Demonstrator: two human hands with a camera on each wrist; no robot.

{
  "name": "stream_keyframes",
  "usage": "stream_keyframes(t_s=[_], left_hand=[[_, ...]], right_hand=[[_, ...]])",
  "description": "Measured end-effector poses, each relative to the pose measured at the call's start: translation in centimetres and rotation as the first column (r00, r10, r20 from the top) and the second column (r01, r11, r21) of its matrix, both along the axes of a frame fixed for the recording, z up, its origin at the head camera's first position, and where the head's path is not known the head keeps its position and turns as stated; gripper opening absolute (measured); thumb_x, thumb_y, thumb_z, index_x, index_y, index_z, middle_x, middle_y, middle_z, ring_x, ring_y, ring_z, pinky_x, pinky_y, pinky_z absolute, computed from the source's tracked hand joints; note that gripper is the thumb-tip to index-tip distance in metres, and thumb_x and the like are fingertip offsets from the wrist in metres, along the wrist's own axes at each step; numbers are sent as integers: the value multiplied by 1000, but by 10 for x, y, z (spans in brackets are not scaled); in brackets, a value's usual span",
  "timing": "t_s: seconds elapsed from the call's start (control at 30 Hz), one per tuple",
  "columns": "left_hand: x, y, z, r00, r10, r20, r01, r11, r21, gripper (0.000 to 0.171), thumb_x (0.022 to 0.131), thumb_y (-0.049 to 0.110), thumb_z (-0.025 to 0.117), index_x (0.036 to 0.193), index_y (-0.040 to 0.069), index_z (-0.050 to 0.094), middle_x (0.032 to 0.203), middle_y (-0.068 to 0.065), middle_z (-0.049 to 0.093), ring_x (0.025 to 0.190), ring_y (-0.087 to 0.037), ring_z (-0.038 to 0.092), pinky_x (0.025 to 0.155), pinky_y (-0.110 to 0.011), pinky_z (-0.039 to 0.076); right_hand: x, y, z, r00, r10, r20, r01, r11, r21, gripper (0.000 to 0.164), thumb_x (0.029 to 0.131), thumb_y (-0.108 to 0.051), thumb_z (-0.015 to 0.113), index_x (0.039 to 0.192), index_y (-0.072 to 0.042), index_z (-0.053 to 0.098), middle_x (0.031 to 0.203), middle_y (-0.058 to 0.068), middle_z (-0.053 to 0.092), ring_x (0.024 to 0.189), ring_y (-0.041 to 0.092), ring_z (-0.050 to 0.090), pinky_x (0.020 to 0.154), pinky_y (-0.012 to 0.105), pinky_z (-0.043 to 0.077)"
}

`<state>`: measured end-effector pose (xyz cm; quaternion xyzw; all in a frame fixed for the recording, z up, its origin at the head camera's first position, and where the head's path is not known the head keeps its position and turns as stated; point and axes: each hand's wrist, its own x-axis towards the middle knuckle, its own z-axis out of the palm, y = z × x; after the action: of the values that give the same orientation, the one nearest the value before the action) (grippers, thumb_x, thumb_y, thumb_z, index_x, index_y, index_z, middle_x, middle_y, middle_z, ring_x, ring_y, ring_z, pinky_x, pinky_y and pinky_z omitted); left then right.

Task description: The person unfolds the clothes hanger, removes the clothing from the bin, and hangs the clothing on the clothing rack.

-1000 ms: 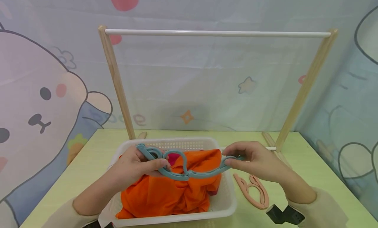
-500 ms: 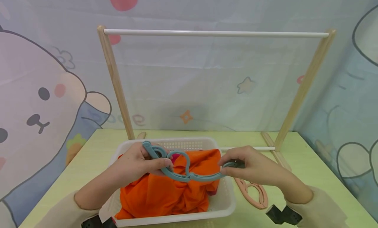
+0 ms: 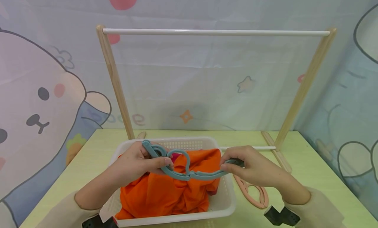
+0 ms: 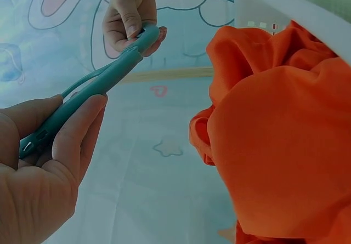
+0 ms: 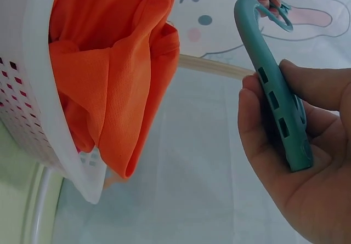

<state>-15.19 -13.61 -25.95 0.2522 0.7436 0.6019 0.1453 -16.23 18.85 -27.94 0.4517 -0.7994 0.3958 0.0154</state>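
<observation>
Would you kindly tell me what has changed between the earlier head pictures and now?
In the head view, the left hand has shifted slightly right and the right hand slightly left and lower, so they are a little closer together, both holding the blue folding hanger. Nothing was taken up or let go. The orange cloth, white basket, peach hanger and wooden rack stayed put.

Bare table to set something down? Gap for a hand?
Bare: table left of the white basket, and right of the rack's right foot. Gap: under its top bar. Crowded: the basket, holding orange cloth, blue hanger above; peach hanger beside it.
</observation>
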Motion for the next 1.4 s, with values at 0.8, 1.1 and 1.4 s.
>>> stream_keyframes(t_s=[0.8, 1.1, 1.4], left_hand=[[1, 0, -3, 1000, 12, -11, -12, 999, 45, 36, 90, 17, 69, 104, -16, 64, 89, -11, 71, 86, -19, 71, 81, -36, 57], [2, 4, -3, 998, 6, -67, -1, 998, 68, 33, 91, 14, 67, 101, -17, 63, 88, -9, 70, 85, -19, 69, 79, -37, 57], [3, 0, -3, 996, 34, -82, -29, 998, 57, 32, 91, 13, 67, 100, -17, 63, 87, -10, 70, 84, -20, 71, 78, -37, 58]], right_hand=[[5, -1, 1, 991, -120, 56, 129, 971, -201, 7, 93, 0, 59, 95, -4, 65, 78, 3, 62, 60, 10, 54, 53, 23, 50], [6, 0, 4, 976, -194, 100, 215, 936, -278, 8, 97, -1, 54, 97, 1, 62, 79, 2, 60, 67, 14, 57, 61, 23, 53], [6, 11, 9, 915, -388, 112, 404, 881, -245, 9, 96, -5, 57, 98, 1, 63, 79, -9, 63, 71, 9, 61, 66, 20, 51]])
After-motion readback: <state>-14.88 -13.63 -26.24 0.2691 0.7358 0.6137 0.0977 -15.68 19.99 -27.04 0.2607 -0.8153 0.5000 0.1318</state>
